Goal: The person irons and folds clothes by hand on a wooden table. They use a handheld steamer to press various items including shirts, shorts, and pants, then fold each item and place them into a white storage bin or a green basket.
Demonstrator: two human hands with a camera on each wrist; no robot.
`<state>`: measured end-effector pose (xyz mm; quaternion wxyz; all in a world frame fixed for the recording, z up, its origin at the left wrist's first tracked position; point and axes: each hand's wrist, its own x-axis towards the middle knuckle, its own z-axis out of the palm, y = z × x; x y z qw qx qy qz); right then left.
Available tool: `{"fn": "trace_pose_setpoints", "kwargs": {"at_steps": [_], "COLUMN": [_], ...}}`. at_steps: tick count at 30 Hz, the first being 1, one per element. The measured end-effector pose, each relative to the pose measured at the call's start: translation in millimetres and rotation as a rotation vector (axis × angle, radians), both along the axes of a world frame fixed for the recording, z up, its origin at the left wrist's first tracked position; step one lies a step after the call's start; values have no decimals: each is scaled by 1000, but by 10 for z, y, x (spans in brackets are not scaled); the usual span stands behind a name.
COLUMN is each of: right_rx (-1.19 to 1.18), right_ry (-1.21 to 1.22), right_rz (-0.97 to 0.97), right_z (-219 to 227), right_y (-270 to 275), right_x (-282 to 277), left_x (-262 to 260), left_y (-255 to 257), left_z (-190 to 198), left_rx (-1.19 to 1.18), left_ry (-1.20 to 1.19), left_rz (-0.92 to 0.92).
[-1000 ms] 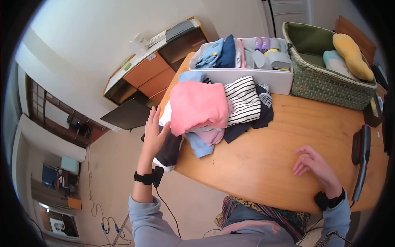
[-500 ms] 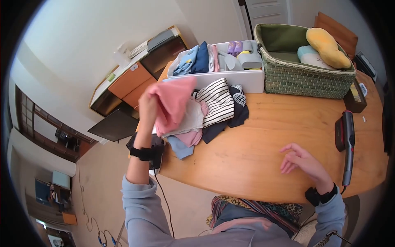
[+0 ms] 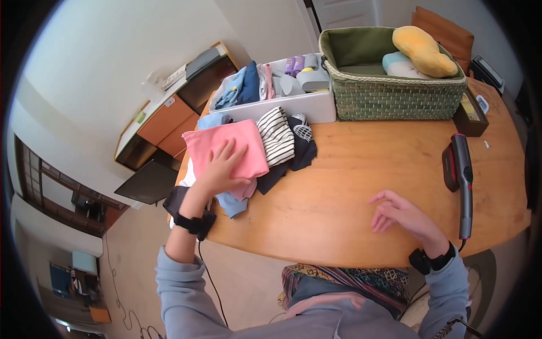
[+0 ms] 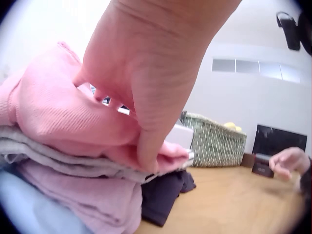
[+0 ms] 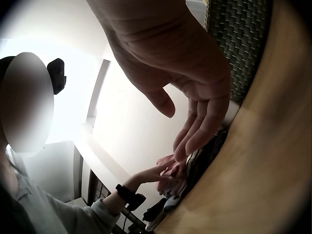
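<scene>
My left hand (image 3: 222, 168) rests with fingers spread on a folded pink garment (image 3: 243, 138) on top of the clothes pile. Seen from the left wrist, the thumb lies against the pink cloth's near edge, over a grey layer (image 4: 63, 161) and a lighter pink cloth (image 4: 83, 195). To the right of the pink garment lies a black-and-white striped garment (image 3: 276, 138), with a dark navy piece (image 3: 302, 152) beside it. My right hand (image 3: 403, 214) hovers by the table's near side, fingers loosely bent and holding nothing.
Behind the pile stands a white box (image 3: 310, 111) of folded clothes and small items. A green woven basket (image 3: 395, 99) with a yellow plush (image 3: 423, 51) is to its right. At the right lies a dark corded hair-styler-like tool (image 3: 465, 186) on the wooden table (image 3: 339, 181).
The left hand took up the pink garment, lifting and folding it, and now lies flat on it atop the pile. The view has swung right; the right hand keeps its loose pose.
</scene>
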<state>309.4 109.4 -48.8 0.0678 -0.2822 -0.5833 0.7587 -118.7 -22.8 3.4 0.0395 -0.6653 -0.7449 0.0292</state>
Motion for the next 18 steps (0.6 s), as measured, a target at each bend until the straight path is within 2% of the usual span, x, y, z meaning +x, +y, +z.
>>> {"fn": "trace_pose_setpoints", "kwargs": {"at_steps": [1, 2, 3, 5, 6, 8, 11, 15, 17, 18], "right_rx": [9, 19, 21, 23, 25, 18, 20, 21, 7, 8], "right_ry": [10, 20, 18, 9, 6, 7, -13, -20, -26, -29], "right_rz": [1, 2, -7, -17, -22, -23, -16, -17, -19, -20], "right_z": [3, 10, 19, 29, 25, 17, 58, 34, 26, 33], "right_y": [-2, -2, -7, -23, -28, -40, -84, -106, -96, -100], "right_x": [22, 47, 72, 114, 132, 172, 232, 336, 367, 374], "left_x": [-10, 4, 1, -13, -63, -215, -271, -155, 93, 158], "left_y": [-6, -9, 31, 103, 108, 102, 104, 111, 136, 139], "left_z": [53, 111, 121, 119, 30, -283, -520, -302, -195, -225], "left_rx": [-16, 110, 112, 434, 435, 199, 276, 227, 207, 195], "left_ry": [-133, -208, -211, -199, -203, 156, 223, 44, 28, 38], "left_rz": [-28, -28, -37, 31, 26, 157, 72, 86, 75, -14]}}
